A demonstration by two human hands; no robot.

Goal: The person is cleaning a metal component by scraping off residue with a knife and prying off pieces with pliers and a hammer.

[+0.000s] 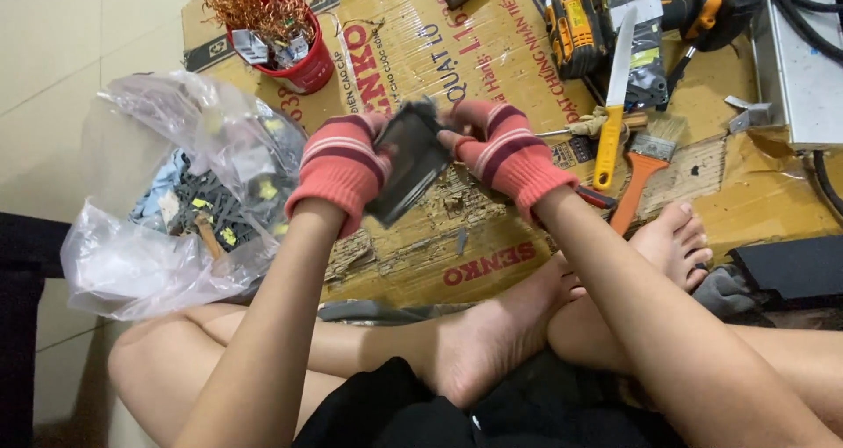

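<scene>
My left hand (pixel 341 169) and my right hand (pixel 507 152) both wear pink striped knit gloves. Between them they grip a dark grey, flat rectangular metal block (pixel 409 161), held tilted above a sheet of worn cardboard (pixel 492 44). My left hand clasps its lower left side. The fingers of my right hand pinch its upper right edge. My bare legs and feet are crossed below.
A clear plastic bag (pixel 176 202) of dark scrap parts lies at the left. A red cup (pixel 303 57) of copper wire stands behind it. A yellow-handled knife (pixel 613 105), an orange-handled brush (pixel 643 162), a yellow power tool (pixel 575 22) and a grey metal box (pixel 803 70) lie at the right.
</scene>
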